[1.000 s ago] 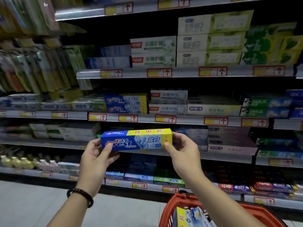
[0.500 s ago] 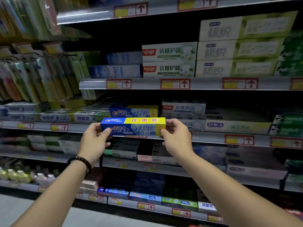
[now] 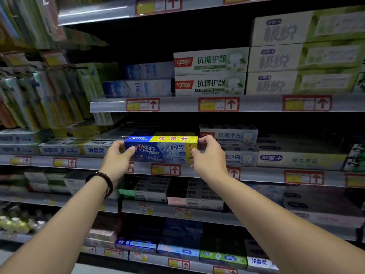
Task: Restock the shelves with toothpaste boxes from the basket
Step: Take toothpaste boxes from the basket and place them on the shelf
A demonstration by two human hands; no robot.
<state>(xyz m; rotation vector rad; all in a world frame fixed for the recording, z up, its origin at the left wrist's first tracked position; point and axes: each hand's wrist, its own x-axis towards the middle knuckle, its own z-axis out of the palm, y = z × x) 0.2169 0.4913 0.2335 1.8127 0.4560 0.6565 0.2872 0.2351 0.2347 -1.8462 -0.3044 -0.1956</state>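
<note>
Both our left hand [image 3: 116, 158] and right hand [image 3: 210, 156], fingers [image 3: 205, 138] curled on the toothpaste box [image 3: 161, 148], have raised it to the twelve-o'clock shelf [image 3: 260, 176]; placing follows.

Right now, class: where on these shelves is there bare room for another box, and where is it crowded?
Free: the dark gap above the red-logo boxes, left of the cream-green stack; the gap above the low green-yellow box, right of the white stack. Crowded: around the Crest box, left hand and right hand gripping its ends.
</note>
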